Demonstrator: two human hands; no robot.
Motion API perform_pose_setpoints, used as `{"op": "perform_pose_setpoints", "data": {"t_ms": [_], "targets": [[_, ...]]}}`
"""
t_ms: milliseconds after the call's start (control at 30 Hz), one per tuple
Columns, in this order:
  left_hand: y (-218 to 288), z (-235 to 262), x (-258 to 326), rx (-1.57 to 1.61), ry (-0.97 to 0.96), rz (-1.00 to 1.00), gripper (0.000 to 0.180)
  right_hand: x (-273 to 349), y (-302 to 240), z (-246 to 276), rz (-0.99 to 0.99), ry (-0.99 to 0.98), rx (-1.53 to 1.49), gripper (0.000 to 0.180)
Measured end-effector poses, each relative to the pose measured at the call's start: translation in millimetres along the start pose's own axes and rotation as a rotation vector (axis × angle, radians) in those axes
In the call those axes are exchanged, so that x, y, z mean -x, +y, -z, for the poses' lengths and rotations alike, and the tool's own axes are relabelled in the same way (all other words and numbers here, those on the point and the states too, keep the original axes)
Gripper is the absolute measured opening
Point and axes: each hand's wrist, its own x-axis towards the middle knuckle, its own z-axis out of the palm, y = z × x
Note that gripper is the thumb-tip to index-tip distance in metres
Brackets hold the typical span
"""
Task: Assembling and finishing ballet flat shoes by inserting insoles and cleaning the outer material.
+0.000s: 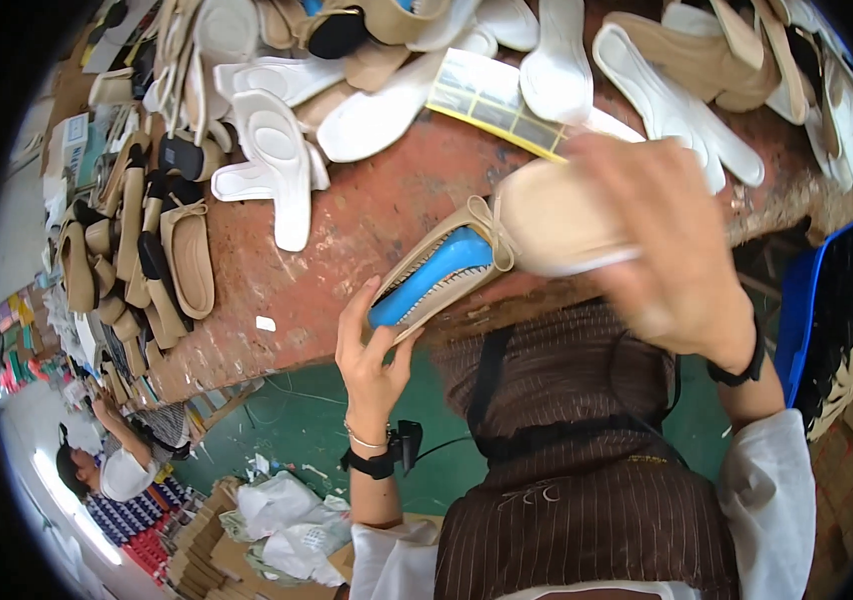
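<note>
My left hand (375,350) is closed around the heel end of a beige flat shoe (482,207) with a small bow at its toe. Inside the shoe a bright blue sole-shaped piece (437,270) shows, with a pleated edge along one side. Just right of the toe, a beige insole (555,215) with a white edge is gripped in my right hand (662,235), which motion blurs. The insole overlaps the shoe's toe in view; I cannot tell whether they touch.
White insoles (272,150) lie heaped along the far side of the worn red table (237,290), around a yellow-edged sheet (497,100). Finished-looking beige shoes (190,260) pile up at left. A blue crate (812,300) of shoe parts stands at right. Another person (122,465) works at far left.
</note>
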Motion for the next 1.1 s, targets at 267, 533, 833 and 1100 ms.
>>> {"op": "perform_pose_setpoints", "data": {"t_ms": [267,533,833,1100], "targets": [[-9,-50,4,0.292,0.335,0.061,0.134,-19,-40,-126,0.177,-0.249,-0.412,0.029],[-10,-54,12,0.389,0.446,0.144,0.146,-26,-61,-153,0.113,-0.326,-0.511,0.026],[-10,-57,12,0.509,0.431,0.11,0.146,-28,-70,-163,0.129,-0.299,-0.485,0.025],[-17,-38,4,0.448,0.303,0.084,0.076,-23,-63,-177,0.395,-0.337,-0.494,0.029]]}}
